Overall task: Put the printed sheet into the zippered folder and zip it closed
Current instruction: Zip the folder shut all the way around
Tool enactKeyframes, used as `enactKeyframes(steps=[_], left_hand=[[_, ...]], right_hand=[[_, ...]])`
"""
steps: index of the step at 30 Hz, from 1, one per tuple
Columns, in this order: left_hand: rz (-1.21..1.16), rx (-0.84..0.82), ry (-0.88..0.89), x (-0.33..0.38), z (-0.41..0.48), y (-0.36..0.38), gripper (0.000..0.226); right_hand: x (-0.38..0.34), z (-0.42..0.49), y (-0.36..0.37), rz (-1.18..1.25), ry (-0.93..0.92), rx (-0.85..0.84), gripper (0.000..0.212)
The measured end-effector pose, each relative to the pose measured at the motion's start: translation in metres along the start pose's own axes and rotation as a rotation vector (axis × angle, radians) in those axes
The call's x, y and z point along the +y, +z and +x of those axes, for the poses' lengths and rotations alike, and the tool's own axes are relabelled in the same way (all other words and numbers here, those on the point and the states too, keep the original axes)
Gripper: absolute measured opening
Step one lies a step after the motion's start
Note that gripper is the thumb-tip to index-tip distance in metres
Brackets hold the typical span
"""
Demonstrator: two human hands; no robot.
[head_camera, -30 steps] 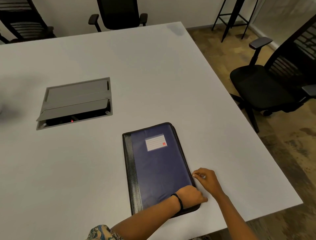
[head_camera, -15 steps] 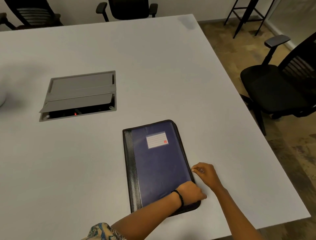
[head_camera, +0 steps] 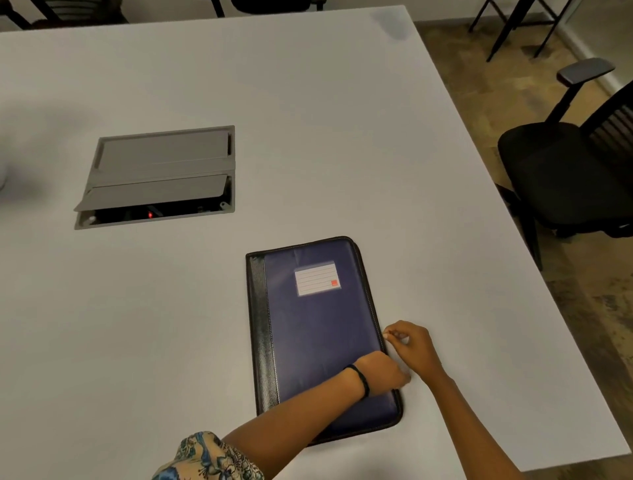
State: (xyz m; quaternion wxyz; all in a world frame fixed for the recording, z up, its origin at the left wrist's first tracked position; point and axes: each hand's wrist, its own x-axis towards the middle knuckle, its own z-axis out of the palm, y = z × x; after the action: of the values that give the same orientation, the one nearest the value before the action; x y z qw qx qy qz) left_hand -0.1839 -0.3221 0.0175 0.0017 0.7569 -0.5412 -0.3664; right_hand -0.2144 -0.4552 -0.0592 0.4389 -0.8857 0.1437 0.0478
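Lower right: we are gripping the zippered folder (head_camera: 318, 325) with left hand (head_camera: 387, 373), right hand (head_camera: 411, 346) pinching its zip (head_camera: 370, 301); skewed pulling risks jamming.

Table: a large white, matt, rectangular table top (head_camera: 342, 120) fills most of the view.
Hatch: a grey rectangular metal cable hatch (head_camera: 161, 157) is sunk in the table, left of the middle. Its near flap is tilted up, and a small red light (head_camera: 150, 214) shows in the dark gap under it.
Chair at right: a black office chair with a padded seat (head_camera: 555, 171) stands beside the table's right edge, with its grey armrest (head_camera: 585, 70) raised.
Far side: parts of black chairs (head_camera: 274, 4) show behind the far edge.
Corner: a thin black metal frame (head_camera: 507, 27) stands on the brown mottled floor (head_camera: 582, 325).
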Motion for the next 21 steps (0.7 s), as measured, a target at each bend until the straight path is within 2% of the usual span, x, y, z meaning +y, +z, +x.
enactKeyframes(steps=[3, 7, 10, 15, 17, 20, 21], left_hand=[[-0.205, -0.005, -0.1, 0.0, 0.001, 0.002, 0.041], [-0.283, 0.004, -0.107, 0.002, 0.0, 0.008, 0.051], [-0.379, -0.061, -0.136, -0.002, 0.001, 0.01, 0.043], [-0.293, -0.096, -0.136, -0.025, 0.005, -0.003, 0.027], [-0.314, -0.018, -0.212, -0.041, 0.008, -0.015, 0.018], [-0.252, 0.13, -0.249, -0.065, 0.008, -0.035, 0.017], [-0.343, 0.135, -0.271, -0.072, 0.01, -0.037, 0.017]], right_hand=[[-0.007, 0.015, 0.003, 0.011, -0.008, 0.041, 0.007], [-0.02, 0.044, 0.006, 0.035, 0.024, 0.1, 0.008], [-0.027, 0.063, 0.007, 0.021, 0.046, 0.119, 0.009], [-0.029, 0.069, 0.006, 0.019, 0.037, 0.114, 0.008], [-0.029, 0.069, 0.005, 0.012, 0.031, 0.109, 0.009], [-0.029, 0.072, 0.003, -0.004, 0.034, 0.092, 0.008], [-0.029, 0.073, 0.003, -0.006, 0.032, 0.085, 0.008]])
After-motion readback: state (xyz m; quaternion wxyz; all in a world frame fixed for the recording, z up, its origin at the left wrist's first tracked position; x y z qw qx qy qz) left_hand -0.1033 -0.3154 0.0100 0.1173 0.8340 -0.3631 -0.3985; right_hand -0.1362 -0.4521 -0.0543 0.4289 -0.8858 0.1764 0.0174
